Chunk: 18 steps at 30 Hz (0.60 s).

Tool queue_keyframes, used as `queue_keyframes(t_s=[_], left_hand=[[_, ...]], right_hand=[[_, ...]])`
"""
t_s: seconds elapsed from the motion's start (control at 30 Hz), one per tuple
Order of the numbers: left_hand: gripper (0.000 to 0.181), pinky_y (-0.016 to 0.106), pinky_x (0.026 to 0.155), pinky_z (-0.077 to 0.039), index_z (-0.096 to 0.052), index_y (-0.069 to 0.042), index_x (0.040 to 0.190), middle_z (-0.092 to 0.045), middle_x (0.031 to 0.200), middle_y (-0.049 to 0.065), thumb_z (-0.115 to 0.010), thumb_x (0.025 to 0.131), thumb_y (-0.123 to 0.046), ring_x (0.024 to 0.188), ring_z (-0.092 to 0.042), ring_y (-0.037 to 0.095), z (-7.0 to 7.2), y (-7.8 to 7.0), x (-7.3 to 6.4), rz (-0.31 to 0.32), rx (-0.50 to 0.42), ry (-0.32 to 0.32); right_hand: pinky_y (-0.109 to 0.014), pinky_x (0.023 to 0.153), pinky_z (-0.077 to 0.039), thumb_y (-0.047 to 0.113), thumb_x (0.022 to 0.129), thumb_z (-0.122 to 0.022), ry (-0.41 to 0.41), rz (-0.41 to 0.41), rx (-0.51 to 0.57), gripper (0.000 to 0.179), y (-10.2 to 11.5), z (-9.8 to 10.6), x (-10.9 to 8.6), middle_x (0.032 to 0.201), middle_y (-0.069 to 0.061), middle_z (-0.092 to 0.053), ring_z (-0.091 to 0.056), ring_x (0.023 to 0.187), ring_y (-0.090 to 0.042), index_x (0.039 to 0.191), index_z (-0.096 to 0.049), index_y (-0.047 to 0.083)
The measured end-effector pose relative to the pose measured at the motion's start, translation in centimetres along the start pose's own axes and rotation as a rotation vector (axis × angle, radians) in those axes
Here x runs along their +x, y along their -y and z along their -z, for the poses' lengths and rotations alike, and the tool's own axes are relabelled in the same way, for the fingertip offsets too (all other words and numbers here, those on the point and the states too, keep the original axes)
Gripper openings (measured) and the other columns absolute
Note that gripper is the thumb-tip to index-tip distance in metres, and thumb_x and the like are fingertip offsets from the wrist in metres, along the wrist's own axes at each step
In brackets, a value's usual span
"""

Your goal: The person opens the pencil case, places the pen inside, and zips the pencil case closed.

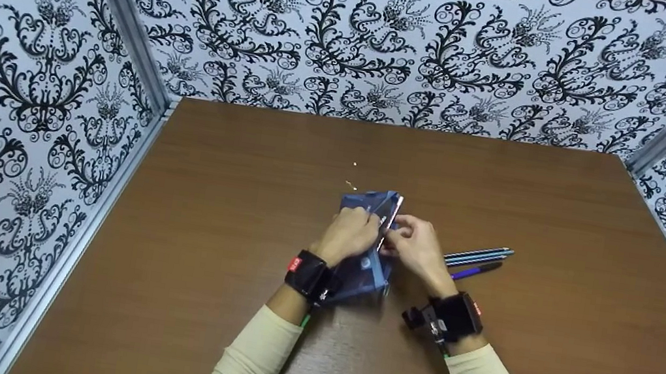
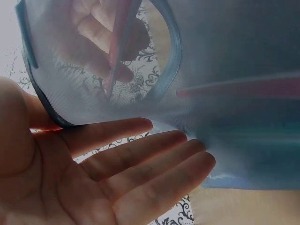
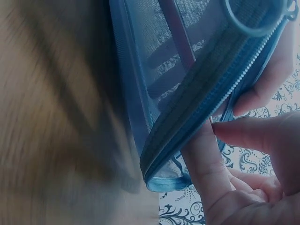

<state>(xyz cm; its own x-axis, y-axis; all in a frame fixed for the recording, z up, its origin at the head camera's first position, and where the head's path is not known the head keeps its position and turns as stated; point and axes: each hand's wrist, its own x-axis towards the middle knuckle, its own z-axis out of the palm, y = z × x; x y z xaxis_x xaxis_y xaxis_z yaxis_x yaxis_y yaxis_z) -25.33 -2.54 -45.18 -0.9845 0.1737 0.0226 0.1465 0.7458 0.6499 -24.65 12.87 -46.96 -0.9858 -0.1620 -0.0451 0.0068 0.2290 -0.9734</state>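
Note:
A blue translucent mesh pencil case (image 1: 362, 277) stands tilted between the two hands, with its zip (image 3: 243, 70) undone. My left hand (image 1: 350, 232) grips the case by its edge. In the left wrist view, the other left fingers (image 2: 154, 164) lie nearly straight under the mesh. The right hand (image 1: 419, 249) is at the opening, its thumb and forefinger pinching the end of a thin pink stick (image 3: 180, 35) that runs inside the case. Another pinkish stick (image 2: 243, 88) shows through the mesh. The zip flap hides part of the pinched stick.
Several dark and light-blue pencils (image 1: 474, 257) and a purple pen (image 1: 473, 273) lie on the brown table (image 1: 224, 210), right of the right hand. Small pale bits (image 1: 352, 185) lie beyond the case. Patterned wall panels (image 1: 368, 40) stand around the table.

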Motion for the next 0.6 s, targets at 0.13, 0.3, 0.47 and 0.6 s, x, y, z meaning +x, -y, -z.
queue_keyframes(t_s=[0.13,0.3,0.47,0.6], left_hand=[[0.040,0.043,0.072,-0.051,-0.057,-0.012,0.067,-0.069,0.090,0.015,-0.040,0.100,-0.025,0.083,-0.065,0.029,-0.02,0.02,0.04,-0.005,0.005,0.003],[0.040,0.042,0.071,-0.051,-0.056,-0.013,0.066,-0.068,0.088,0.014,-0.039,0.101,-0.025,0.083,-0.065,0.028,-0.04,0.06,0.06,-0.006,0.009,0.009],[0.041,0.041,0.071,-0.051,-0.060,-0.012,0.069,-0.068,0.089,0.013,-0.039,0.101,-0.026,0.083,-0.065,0.028,0.02,0.02,0.00,0.000,0.003,0.014],[0.040,0.043,0.073,-0.052,-0.064,-0.009,0.074,-0.069,0.093,0.014,-0.040,0.101,-0.025,0.086,-0.067,0.029,0.06,0.04,0.03,-0.002,0.003,0.004]], right_hand=[[-0.032,0.067,-0.059,-0.009,0.089,-0.051,0.007,0.010,-0.005,0.042,0.02,-0.06,-0.02,0.082,-0.017,-0.069,-0.068,0.067,-0.016,0.130,-0.047,-0.018],[-0.030,0.067,-0.058,-0.008,0.086,-0.053,-0.010,0.050,-0.125,0.038,0.09,-0.10,-0.13,0.084,-0.018,-0.070,-0.069,0.069,-0.018,0.124,-0.057,-0.014],[-0.026,0.066,-0.056,-0.005,0.087,-0.057,-0.023,0.086,-0.213,0.028,0.22,0.04,-0.16,0.090,-0.020,-0.072,-0.070,0.075,-0.023,0.114,-0.064,-0.012],[-0.035,0.070,-0.059,-0.004,0.089,-0.059,-0.014,0.099,-0.193,0.021,0.44,0.31,-0.17,0.098,-0.026,-0.070,-0.071,0.081,-0.032,0.108,-0.066,-0.012]])
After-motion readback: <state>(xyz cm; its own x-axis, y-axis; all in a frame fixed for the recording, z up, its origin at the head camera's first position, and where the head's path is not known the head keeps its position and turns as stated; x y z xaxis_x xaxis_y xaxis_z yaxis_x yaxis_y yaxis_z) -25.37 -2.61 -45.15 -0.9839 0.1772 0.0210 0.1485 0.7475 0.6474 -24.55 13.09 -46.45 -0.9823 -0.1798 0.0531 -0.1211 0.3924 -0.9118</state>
